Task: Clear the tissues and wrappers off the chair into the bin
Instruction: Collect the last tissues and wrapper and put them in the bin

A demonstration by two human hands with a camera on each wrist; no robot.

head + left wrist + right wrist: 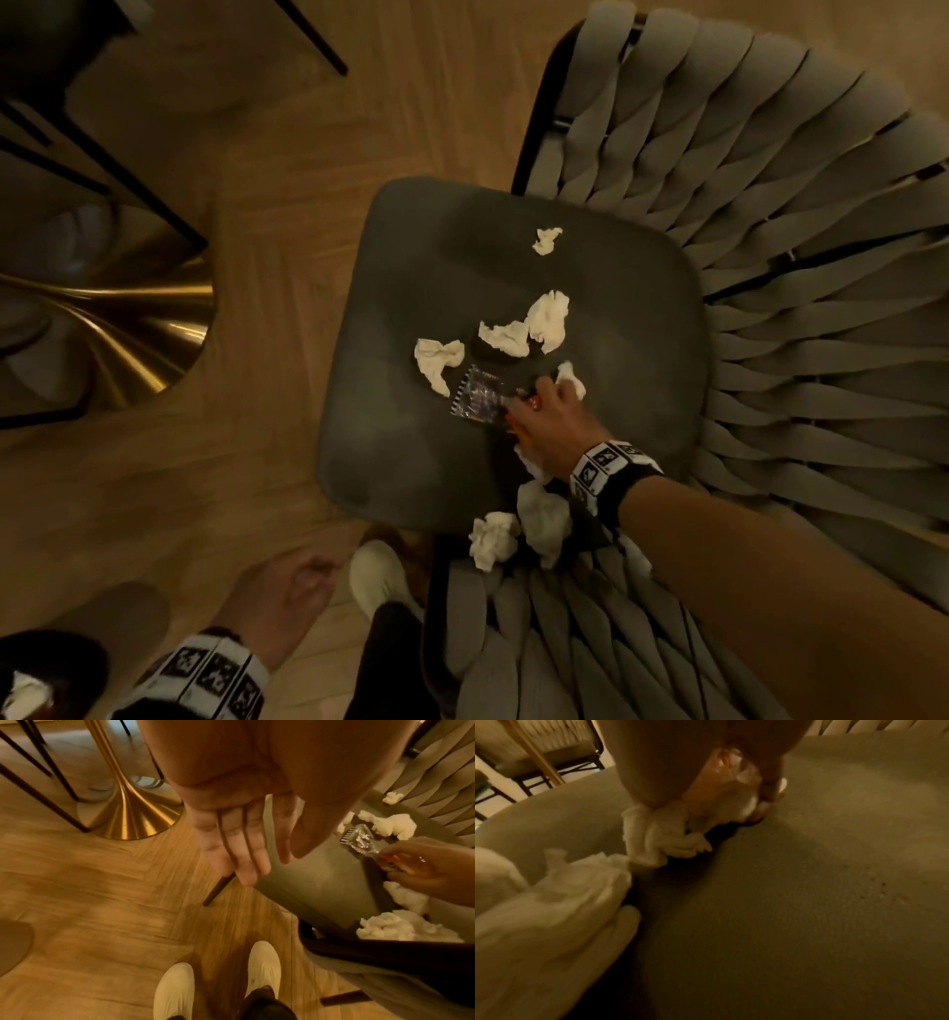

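Several tissues point(545, 322) on grey chair point(411, 421)

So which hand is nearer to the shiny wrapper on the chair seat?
The right hand: its fingers touch the shiny wrapper at its edge. The left hand hangs off the chair seat, over the floor.

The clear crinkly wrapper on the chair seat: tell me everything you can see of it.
The wrapper is a clear, shiny, crinkled plastic sachet with a serrated, dark-striped end seal pointing away from the right hand. It lies roughly flat near the middle of the grey chair seat, just beside a crumpled white tissue. The right hand's fingers, already holding tissue and an orange-tinted wrapper, meet its near end; whether they pinch it is unclear.
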